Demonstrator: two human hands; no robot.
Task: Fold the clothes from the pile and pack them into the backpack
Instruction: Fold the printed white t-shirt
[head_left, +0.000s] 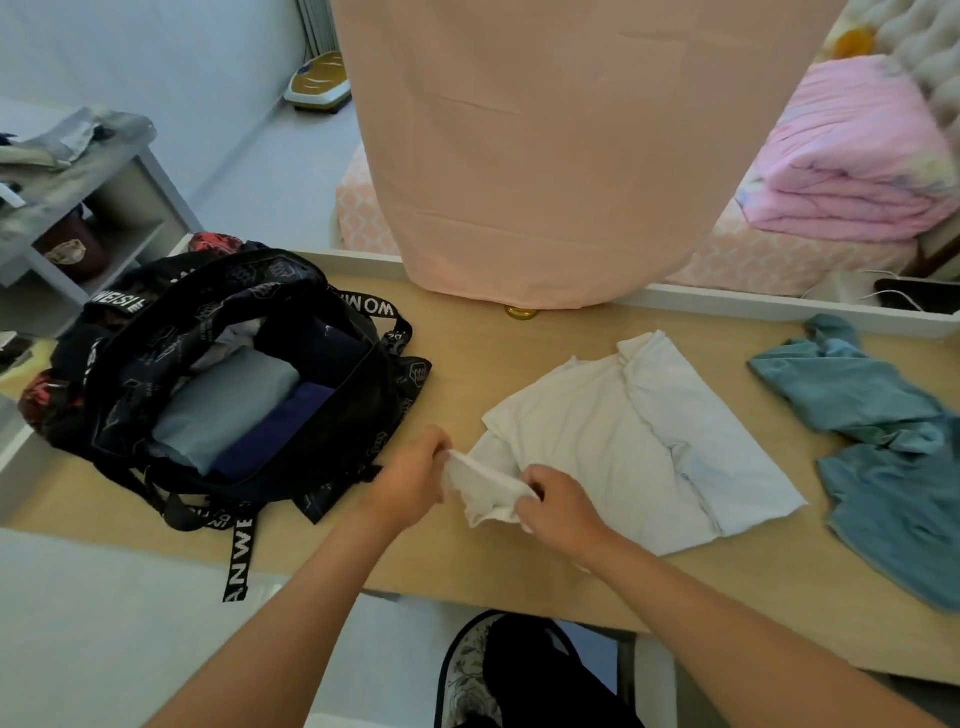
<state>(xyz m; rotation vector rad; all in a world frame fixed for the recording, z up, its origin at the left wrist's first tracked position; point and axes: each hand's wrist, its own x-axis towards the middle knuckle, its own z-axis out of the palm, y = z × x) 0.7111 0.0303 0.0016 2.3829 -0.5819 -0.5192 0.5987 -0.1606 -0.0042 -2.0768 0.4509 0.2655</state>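
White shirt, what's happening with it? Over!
Left hand, right hand pinching white shirt edge, mid-fold. Backpack open, folded clothes inside. Teal garment waits aside, nothing blocking.

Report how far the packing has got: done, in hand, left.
Done: grey and navy folded clothes lie in the open backpack. In hand: left hand and right hand pinch a near corner of the white shirt, partly folded on the table. Left: finish and pack it, then the crumpled blue garment.

A wooden table (457, 374) fronts a pink bed (769, 260), with a grey shelf unit (130, 208) left and, possibly, a peach curtain (561, 156).
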